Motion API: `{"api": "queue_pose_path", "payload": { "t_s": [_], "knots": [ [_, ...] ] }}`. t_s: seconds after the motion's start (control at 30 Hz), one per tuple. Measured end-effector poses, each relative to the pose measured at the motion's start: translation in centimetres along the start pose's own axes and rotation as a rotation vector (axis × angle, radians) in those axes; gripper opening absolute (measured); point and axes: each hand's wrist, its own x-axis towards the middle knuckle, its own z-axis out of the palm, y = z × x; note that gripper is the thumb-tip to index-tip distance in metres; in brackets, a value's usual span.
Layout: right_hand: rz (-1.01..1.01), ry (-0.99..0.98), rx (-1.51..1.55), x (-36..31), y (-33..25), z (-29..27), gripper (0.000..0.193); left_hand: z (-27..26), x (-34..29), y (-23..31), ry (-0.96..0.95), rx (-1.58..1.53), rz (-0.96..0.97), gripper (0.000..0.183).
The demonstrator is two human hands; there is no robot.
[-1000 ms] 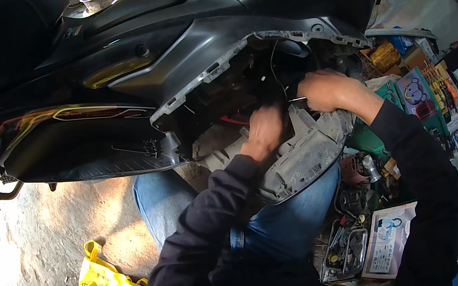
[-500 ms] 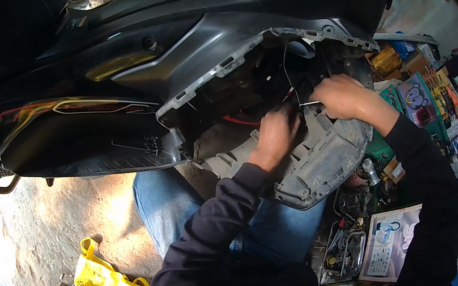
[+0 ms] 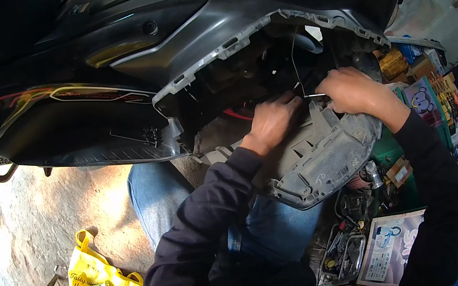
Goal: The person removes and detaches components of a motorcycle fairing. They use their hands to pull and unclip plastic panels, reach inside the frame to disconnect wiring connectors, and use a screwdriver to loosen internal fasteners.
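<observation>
Hands: two; left hand point(image 3: 269, 121) is curled on the wiring, right hand point(image 3: 351, 91) is pinched on one thin metal tool point(image 3: 313, 95).
Panel: one grey cover point(image 3: 318, 156) (at 5 o'clock of the left hand).
Scooter: one black body point(image 3: 166, 51).
Change: both hands are seen shifted slightly rightward.

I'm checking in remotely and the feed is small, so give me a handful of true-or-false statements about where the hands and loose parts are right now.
1. Both hands reach into the opened cavity of the black scooter body. True.
2. The right hand pinches a thin silvery metal piece. True.
3. The left hand rests on the yellow bag. False: the bag lies on the ground by the person's left side, apart from both hands.
4. The detached grey panel lies across the person's lap, under the hands. True.
5. The open tray of small parts sits left of the yellow bag. False: it is on the person's right, beside a printed sheet.
</observation>
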Motion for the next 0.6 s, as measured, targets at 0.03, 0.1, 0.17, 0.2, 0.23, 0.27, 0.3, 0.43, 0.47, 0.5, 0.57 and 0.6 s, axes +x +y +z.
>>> {"api": "queue_pose_path", "payload": {
  "t_s": [0.03,0.1,0.17,0.2,0.23,0.27,0.3,0.43,0.47,0.5,0.57,0.6],
  "knots": [
    [-0.003,-0.001,0.003,0.1,-0.1,0.0,0.032,-0.1,0.0,-0.1,0.001,-0.019,0.006,0.028],
    [-0.014,0.015,-0.022,0.2,-0.3,0.0,0.032,-0.3,0.1,-0.3,-0.014,-0.028,0.011,0.03],
    [-0.008,0.004,-0.03,0.2,-0.3,0.0,0.033,-0.6,0.5,-0.2,-0.025,-0.044,0.024,0.032],
    [-0.003,-0.006,-0.038,0.2,-0.3,0.1,0.033,-0.7,0.6,-0.1,-0.064,-0.044,0.04,0.031],
    [-0.001,-0.004,-0.04,0.2,-0.3,0.0,0.033,-0.8,0.7,-0.2,-0.099,-0.04,0.059,0.03],
    [-0.001,-0.015,-0.039,0.2,-0.4,-0.1,0.033,-0.7,0.8,-0.2,-0.097,-0.04,0.062,0.03],
    [-0.001,-0.026,-0.036,0.2,-0.5,-0.1,0.033,-0.7,0.8,-0.1,-0.088,-0.046,0.088,0.031],
    [-0.009,0.009,-0.052,0.3,-0.3,0.3,0.033,0.1,0.3,0.0,-0.01,-0.049,0.089,0.035],
    [-0.03,0.062,-0.055,0.4,-0.2,0.7,0.03,0.4,0.3,-0.1,-0.008,-0.052,0.097,0.035],
    [-0.052,0.115,-0.059,0.5,-0.1,1.0,0.027,0.7,0.4,-0.2,-0.013,-0.006,0.065,0.036],
    [-0.059,0.131,-0.092,0.0,-0.2,1.2,0.023,1.2,0.7,0.0,-0.018,0.041,0.054,0.037],
    [-0.079,0.14,-0.124,-0.2,-0.3,1.2,0.019,1.3,0.8,0.1,-0.052,0.047,0.05,0.036]
  ]
}}
